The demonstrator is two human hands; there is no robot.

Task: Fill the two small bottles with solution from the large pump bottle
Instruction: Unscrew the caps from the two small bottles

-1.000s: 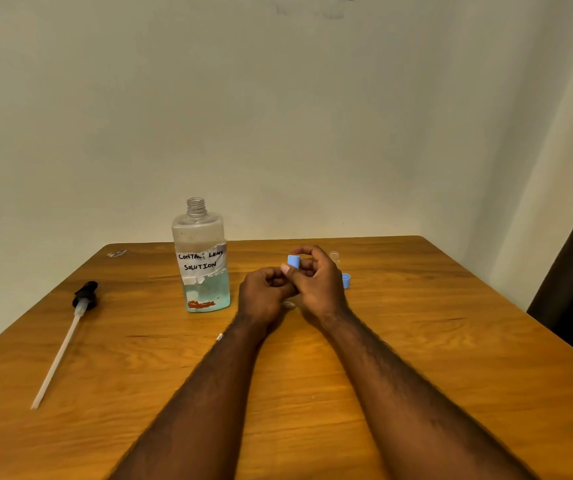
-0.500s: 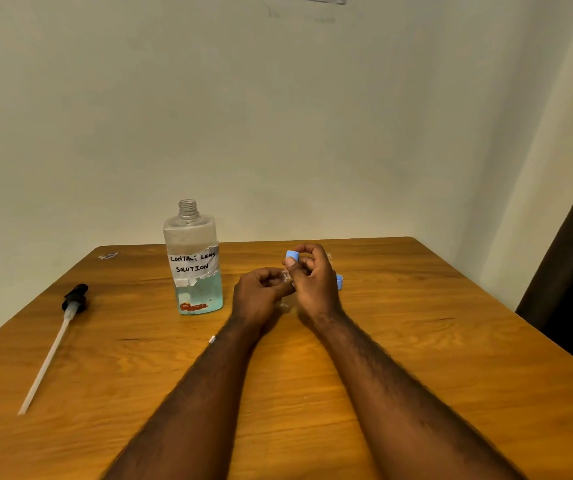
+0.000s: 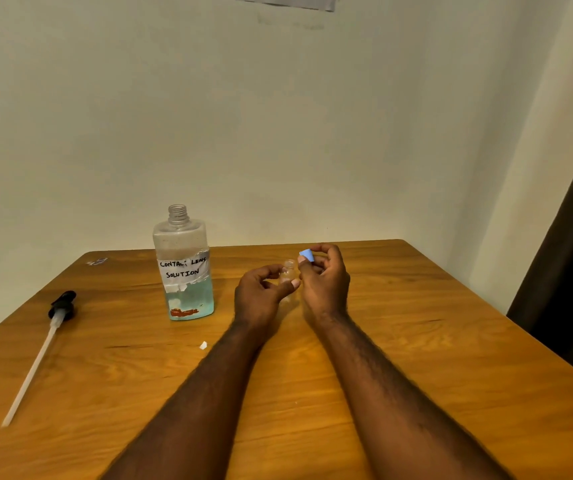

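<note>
Your left hand pinches the small bottle; your right hand pinches a blue cap just beside it. The large bottle, standing left of your hands, has a wide open neck, so pouring could flood the narrow mouth.

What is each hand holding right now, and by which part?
The left hand grips a small clear bottle round its body, leaving the open neck free. The right hand pinches a blue cap between thumb and fingers.

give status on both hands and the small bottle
Left hand grips small bottle, uncapped. Right hand pinches blue cap beside it. Large bottle open, pump lying on table. Nothing between hands and large bottle.
</note>
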